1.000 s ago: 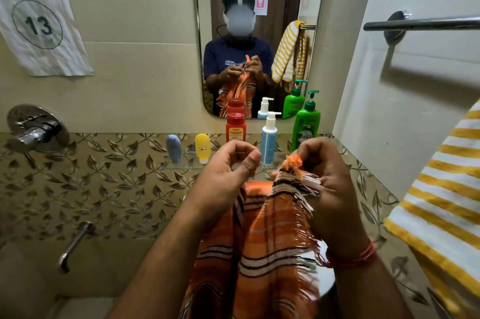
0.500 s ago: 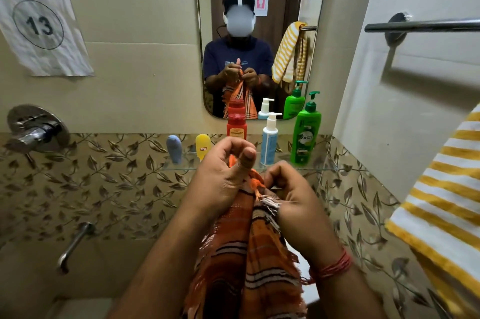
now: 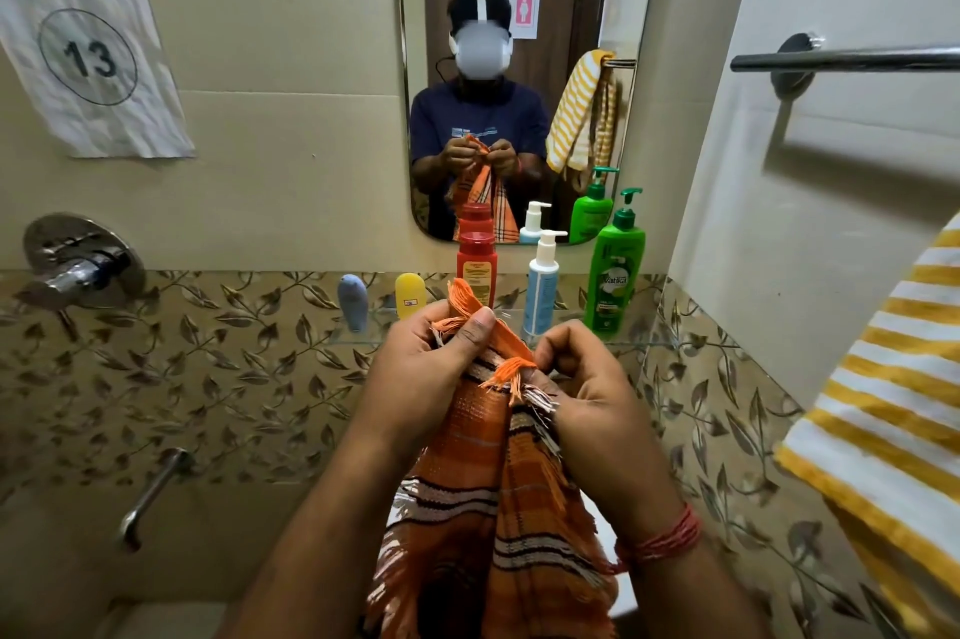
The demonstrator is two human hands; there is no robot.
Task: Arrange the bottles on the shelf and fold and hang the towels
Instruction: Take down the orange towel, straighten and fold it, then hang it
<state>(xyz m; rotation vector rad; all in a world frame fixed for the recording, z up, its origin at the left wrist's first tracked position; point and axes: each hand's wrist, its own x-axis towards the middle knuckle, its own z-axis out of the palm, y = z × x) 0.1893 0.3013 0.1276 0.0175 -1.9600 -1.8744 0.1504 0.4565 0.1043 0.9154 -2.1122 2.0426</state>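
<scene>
Pinching fringed, woven orange towel [image 3: 483, 493], both hands.

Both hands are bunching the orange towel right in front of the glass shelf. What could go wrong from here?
1. The left hand and the orange towel are close to the red bottle and white pump bottle; a swing could topple them.
2. The fringe might snag in the right hand, spoiling the fold.

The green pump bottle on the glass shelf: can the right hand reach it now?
Probably not at once: the right hand is pinching the orange towel. The way to the green pump bottle looks free, once the towel is released.
</scene>
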